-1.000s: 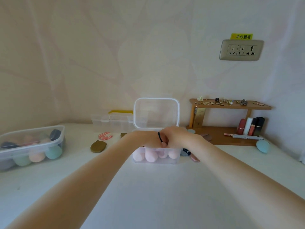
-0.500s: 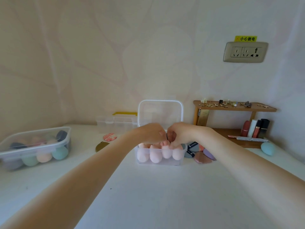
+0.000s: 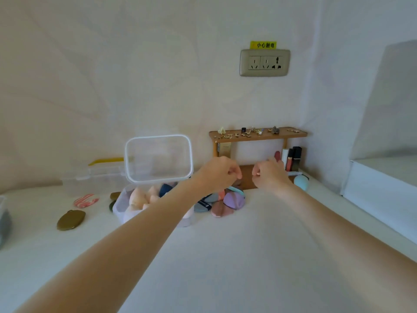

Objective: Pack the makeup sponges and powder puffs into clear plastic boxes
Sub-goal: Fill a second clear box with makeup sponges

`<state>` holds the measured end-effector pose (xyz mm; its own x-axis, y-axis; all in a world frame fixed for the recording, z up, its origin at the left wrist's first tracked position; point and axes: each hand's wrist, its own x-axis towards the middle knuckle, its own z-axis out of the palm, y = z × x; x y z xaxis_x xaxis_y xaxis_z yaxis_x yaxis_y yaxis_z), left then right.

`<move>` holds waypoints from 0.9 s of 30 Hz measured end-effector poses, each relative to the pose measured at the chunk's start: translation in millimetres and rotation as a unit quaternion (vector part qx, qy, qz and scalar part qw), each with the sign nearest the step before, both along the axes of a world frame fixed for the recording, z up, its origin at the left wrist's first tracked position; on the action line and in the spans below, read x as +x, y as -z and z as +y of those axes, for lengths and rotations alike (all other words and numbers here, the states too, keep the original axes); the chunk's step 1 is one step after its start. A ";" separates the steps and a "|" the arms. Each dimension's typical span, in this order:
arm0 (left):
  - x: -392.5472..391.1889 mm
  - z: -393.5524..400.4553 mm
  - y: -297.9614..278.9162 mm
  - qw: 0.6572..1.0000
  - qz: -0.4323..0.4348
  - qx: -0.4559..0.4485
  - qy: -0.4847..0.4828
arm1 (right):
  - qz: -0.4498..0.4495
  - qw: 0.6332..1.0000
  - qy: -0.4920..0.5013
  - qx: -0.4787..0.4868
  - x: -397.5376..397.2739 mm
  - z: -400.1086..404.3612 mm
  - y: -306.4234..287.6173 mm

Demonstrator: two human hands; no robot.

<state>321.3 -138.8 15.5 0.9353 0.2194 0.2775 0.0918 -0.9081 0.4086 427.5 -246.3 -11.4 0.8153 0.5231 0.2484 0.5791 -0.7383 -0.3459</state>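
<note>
A clear plastic box point(image 3: 119, 207) stands left of centre with its lid point(image 3: 158, 158) hinged upright. Inside lie several pale pink sponges point(image 3: 137, 197) and a dark blue one point(image 3: 165, 189). Just right of the box is a pile of powder puffs: purple point(image 3: 234, 199), dusty pink point(image 3: 220, 210) and grey-blue point(image 3: 203, 205). My left hand point(image 3: 220, 175) hovers over that pile with its fingers curled in. My right hand point(image 3: 268, 175) is beside it, a small gap apart, also curled. I see nothing in either hand.
An olive puff point(image 3: 71, 220) and a red-white marbled puff point(image 3: 85, 201) lie left of the box. A teal sponge point(image 3: 301, 182) rests by the wooden shelf point(image 3: 257, 135) with lipsticks point(image 3: 292, 158). Stacked clear organisers point(image 3: 106, 171) stand behind. A white block point(image 3: 383, 193) stands at right.
Both hands left the open box, moved right and came apart, now over the puff pile. The dark piece held between them earlier is gone from the fingers.
</note>
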 end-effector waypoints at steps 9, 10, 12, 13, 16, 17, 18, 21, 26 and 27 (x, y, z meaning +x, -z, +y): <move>54.3 -40.2 23.6 0.994 0.073 0.047 0.061 | 0.095 0.973 0.172 -0.122 49.3 -44.9 52.9; 56.0 -41.4 24.8 0.994 0.078 0.050 0.062 | 0.107 0.971 0.174 -0.122 52.9 -46.3 54.5; 55.2 -40.9 25.3 0.994 0.070 0.051 0.062 | 0.108 0.971 0.176 -0.118 58.7 -47.7 57.3; 53.8 -39.4 24.6 0.995 0.060 0.052 0.060 | 0.093 0.973 0.179 -0.110 60.3 -47.4 58.1; 47.3 -33.8 19.5 0.998 0.020 0.042 0.041 | 0.000 0.985 0.174 -0.002 55.6 -42.8 50.0; 44.2 -30.8 17.3 0.999 0.002 0.029 0.032 | -0.024 0.987 0.149 0.050 50.0 -39.0 43.4; 40.2 -28.2 14.5 0.999 -0.014 0.015 0.025 | -0.034 0.988 0.114 0.097 44.5 -34.7 35.8; 26.0 -18.3 5.2 0.998 -0.058 -0.013 0.005 | -0.034 0.981 -0.020 0.191 23.7 -19.9 7.3; -23.6 20.4 -6.2 0.995 -0.079 -0.039 -0.050 | 0.219 0.897 -0.226 0.309 -26.6 18.6 -28.4; -37.8 31.8 -6.3 0.993 -0.076 -0.048 -0.070 | 0.255 0.884 -0.252 0.299 -36.8 28.3 -32.2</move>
